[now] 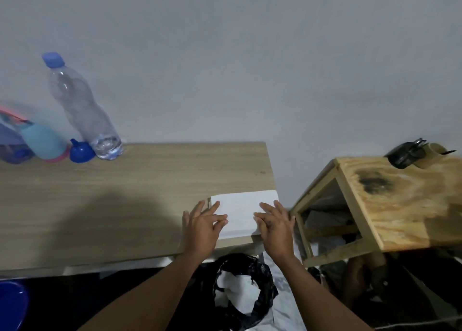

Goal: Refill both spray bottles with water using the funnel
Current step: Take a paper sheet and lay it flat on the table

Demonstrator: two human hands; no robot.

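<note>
Near the lower middle of the frame, both hands lie flat on a folded white sheet (243,205) at the right end of the desk (125,193). The left hand (202,227) has its fingers spread and straight, the tips touching the sheet's left edge. The right hand (273,228) rests with straight fingers on the sheet's right part. Neither hand grips anything.

Everything the task needs sits well apart from them, at the upper left, along the desk's back edge by the wall. A clear water bottle (82,106) stands there with its blue cap on and some water showing near its base. Its long axis runs up and leans left in this wide view. The blue funnel (80,151) lies just beside its foot, seemingly touching it. Left of the funnel is a light-blue bottle (42,142) with a pink rim, and beyond it a purple container (11,141) cut off by the frame edge. Whether these two are the spray bottles I cannot tell for sure.

The coming move is therefore a long reach leftward and away across the desk. The left hand is the nearer one, so it probably goes first, toward the funnel or the capped bottle.
</note>
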